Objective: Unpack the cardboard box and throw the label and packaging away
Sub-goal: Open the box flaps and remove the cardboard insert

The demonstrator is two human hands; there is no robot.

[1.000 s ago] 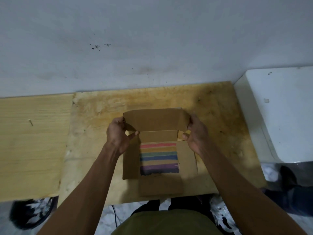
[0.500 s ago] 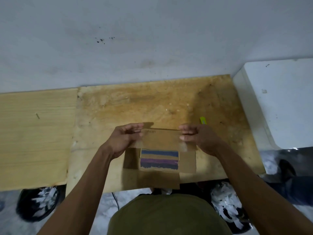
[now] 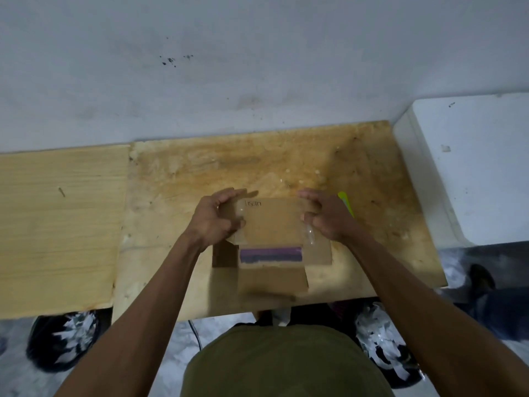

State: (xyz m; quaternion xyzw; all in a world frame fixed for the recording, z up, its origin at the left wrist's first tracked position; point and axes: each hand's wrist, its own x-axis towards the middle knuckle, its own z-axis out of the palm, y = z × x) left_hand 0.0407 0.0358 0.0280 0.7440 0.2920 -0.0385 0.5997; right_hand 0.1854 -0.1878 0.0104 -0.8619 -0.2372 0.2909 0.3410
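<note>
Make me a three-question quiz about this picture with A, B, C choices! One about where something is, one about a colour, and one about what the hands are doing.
1. Where is the cardboard box?
A. on the wooden table
B. on the floor
C. on the white cabinet

2. What colour stripe shows inside the box?
A. white
B. purple
C. orange

3. What are the left hand and right hand doing?
A. hanging loose
B. waving
C. holding the box flap

Answers: 1 A, the box lies on the board. 2 B, the stripe is purple. 3 C, both hands curl round the flap's ends.
</note>
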